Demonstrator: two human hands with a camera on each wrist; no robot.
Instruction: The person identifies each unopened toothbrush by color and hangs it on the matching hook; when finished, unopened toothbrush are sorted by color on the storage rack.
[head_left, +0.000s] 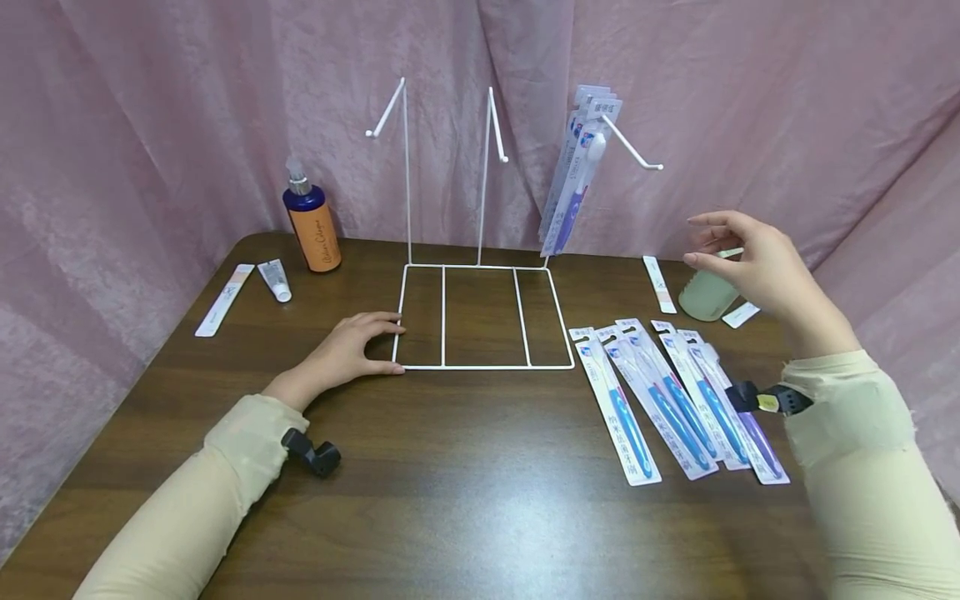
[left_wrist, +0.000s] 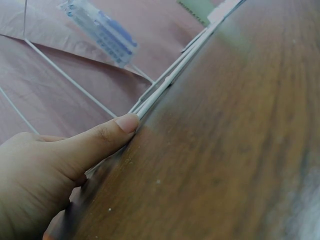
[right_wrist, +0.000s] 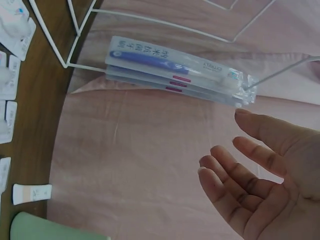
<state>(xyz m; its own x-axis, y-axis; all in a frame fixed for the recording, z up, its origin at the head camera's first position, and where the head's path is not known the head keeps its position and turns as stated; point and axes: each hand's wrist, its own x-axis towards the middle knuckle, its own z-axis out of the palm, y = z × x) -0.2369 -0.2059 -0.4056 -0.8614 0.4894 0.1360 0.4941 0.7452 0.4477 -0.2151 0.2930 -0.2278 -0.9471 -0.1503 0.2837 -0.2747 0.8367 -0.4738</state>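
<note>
Bottle (head_left: 318, 238): script "Cologne", first word unclear | hanging toothbrush pack (right_wrist: 165, 64): "纳米", rest uncertain

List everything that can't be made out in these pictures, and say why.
- Green container: head view, upper part partly behind the right hand; right wrist view, cut off by the bottom edge.
- Rear hung packs: head view, mostly covered by the front pack.
- Left hand: left wrist view, fingers mostly hidden behind the thumb and palm.
- Tube: head view, print too small to read.
</note>
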